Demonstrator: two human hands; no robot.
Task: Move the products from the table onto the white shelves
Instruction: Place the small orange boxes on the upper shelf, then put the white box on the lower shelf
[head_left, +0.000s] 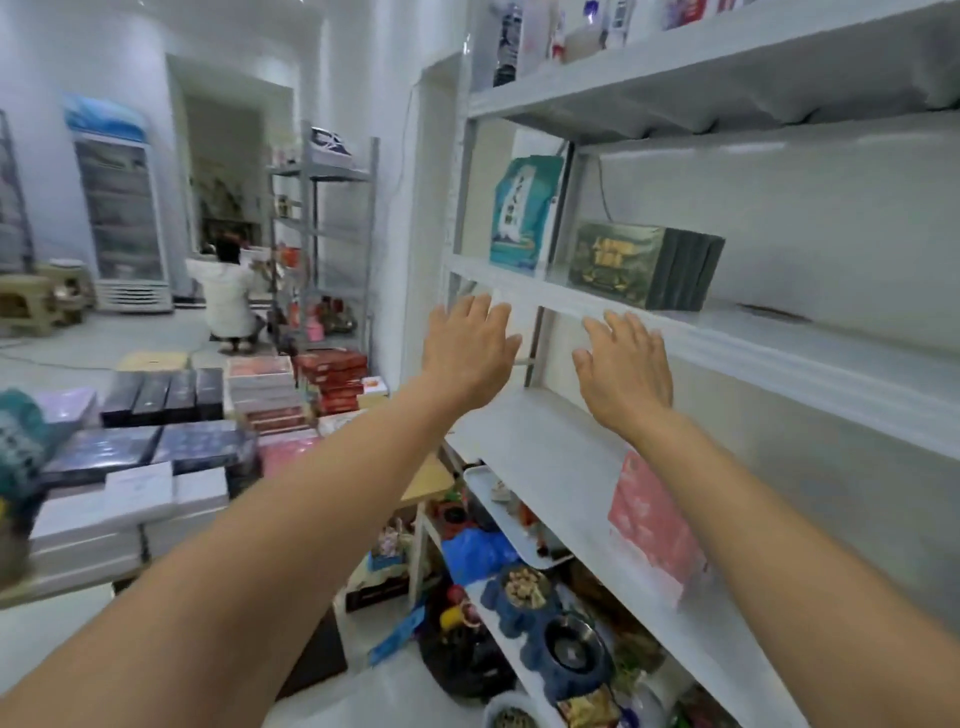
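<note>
Both hands are empty, with fingers straight and spread. The left hand (467, 348) and the right hand (626, 369) are raised side by side just in front of the white shelves (779, 358), near the front edge of the middle board. On that board, beyond the hands, stand a green box (639, 265) and a teal bag (524, 213). A pink box (654, 525) sits one board lower. Left of the shelves, stacked boxes (130, 467) crowd the tabletop (431, 480).

The left hand (467, 348) and the right hand (626, 369) are bare. The left forearm (291, 519) and the right forearm (769, 519) are bare also, along all the length that shows.
</note>
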